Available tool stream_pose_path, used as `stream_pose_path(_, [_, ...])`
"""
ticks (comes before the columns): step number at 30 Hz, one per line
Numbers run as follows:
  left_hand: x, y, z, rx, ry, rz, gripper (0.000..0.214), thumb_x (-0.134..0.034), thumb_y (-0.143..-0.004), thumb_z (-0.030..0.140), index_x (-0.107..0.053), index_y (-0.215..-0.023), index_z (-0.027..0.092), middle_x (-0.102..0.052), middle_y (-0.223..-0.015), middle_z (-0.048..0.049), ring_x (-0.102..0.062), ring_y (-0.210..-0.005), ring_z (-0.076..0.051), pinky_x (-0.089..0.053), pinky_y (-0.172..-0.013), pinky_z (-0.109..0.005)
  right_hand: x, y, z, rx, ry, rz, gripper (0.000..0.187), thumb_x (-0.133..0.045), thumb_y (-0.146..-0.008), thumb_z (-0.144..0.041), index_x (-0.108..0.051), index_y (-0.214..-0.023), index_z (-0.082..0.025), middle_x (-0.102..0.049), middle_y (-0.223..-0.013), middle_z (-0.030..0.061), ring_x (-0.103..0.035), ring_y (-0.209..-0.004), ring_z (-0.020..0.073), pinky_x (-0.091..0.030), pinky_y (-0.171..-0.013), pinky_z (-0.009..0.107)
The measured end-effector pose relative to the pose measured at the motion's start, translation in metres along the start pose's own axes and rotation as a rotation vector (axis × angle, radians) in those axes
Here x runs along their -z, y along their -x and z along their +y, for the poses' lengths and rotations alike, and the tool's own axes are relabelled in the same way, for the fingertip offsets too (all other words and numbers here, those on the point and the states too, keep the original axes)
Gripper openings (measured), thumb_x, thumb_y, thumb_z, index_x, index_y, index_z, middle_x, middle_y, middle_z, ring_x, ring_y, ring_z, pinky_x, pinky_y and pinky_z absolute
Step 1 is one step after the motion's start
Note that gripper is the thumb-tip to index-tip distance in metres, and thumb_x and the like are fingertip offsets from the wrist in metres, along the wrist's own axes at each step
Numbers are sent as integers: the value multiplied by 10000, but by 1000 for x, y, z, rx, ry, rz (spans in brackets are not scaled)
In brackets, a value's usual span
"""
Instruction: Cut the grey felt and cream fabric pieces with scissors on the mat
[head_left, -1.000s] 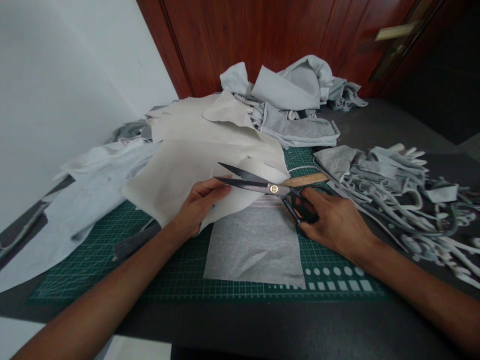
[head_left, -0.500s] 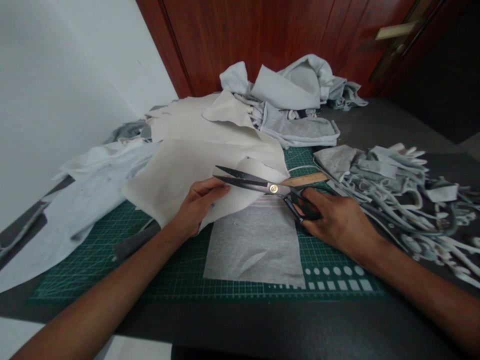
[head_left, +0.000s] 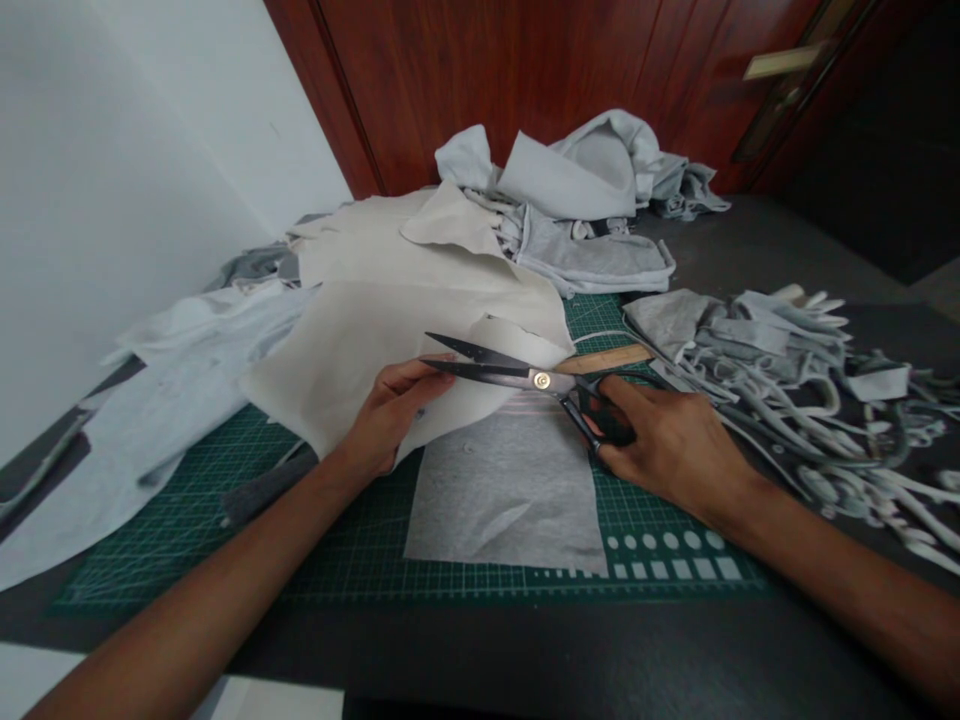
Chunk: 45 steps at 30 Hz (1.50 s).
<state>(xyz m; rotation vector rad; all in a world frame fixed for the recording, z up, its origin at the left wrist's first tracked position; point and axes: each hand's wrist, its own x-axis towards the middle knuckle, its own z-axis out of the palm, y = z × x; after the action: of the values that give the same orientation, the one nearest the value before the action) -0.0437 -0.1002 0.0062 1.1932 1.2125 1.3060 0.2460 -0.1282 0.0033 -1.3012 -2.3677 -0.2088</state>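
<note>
My right hand [head_left: 671, 450] is shut on the black handles of a pair of fabric shears [head_left: 541, 380], whose slightly parted steel blades point left. Their tips reach just above my left hand [head_left: 394, 410], which pinches the edge of a cream fabric sheet [head_left: 360, 350]. The blades lie along that sheet's uneven cut edge; I cannot tell whether the lower blade passes beneath it. A grey fabric piece [head_left: 502, 500] lies flat below the shears on a green cutting mat [head_left: 480, 590].
A wooden ruler [head_left: 604, 359] lies beyond the shears. Grey fabric strips and scraps [head_left: 795, 400] are heaped at the right, and crumpled grey garments [head_left: 577, 190] at the back. White cloth [head_left: 172, 400] spreads left, with a dark grey strip [head_left: 266, 487] on the mat. A reddish-brown wooden door [head_left: 525, 80] stands behind.
The shears have swung flatter, with their tips moving left toward my left hand. My left fingers have shifted up along the fabric edge. The whole view has drifted slightly.
</note>
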Motion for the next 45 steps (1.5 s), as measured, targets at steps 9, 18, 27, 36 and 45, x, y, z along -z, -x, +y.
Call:
stream_pose_path(9, [-2, 2, 3, 33, 8, -1, 151, -849, -634, 311, -813, -772, 263, -778, -792, 4, -706, -804, -207, -555, -676, -267, 3, -1, 1, 0, 22, -5, 85, -533, -822, -210, -576, -894, -199, -681, -726, 34, -608, -580, 177, -327, -533, 264])
stream_pose_path(18, [0, 1, 0, 66, 21, 3, 198, -867, -620, 337, -809, -792, 255, -787, -838, -9, -712, -766, -197, -556, -636, -257, 3, 0, 1, -13, 22, -16, 83, -510, -859, -190, -584, -896, -199, -684, -697, 21, -601, -544, 170, -289, -516, 272])
stream_pose_path(27, [-1, 2, 3, 87, 6, 17, 247, -879, -596, 354, -812, -810, 250, -793, -846, -15, -707, -743, -200, -557, -603, -250, 3, -1, 1, -7, 22, -10, 74, -510, -864, -227, -578, -865, -200, -657, -662, 15, -582, -524, 165, -288, -513, 269])
stream_pose_path(36, [-1, 1, 0, 60, 11, 40, 238, -876, -609, 347, -810, -824, 270, -779, -816, 0, -714, -792, -209, -563, -634, -262, 4, -1, -3, -16, 16, -41, 150, -571, -758, -199, -560, -907, -197, -685, -765, 42, -621, -617, 193, -342, -558, 272])
stream_pose_path(45, [-1, 3, 3, 73, 26, -29, 174, -859, -638, 338, -807, -771, 240, -789, -848, -14, -708, -732, -190, -551, -615, -247, 4, 0, 3, 16, -16, -14, 91, -509, -819, -160, -553, -881, -209, -669, -722, 15, -602, -585, 162, -325, -534, 256])
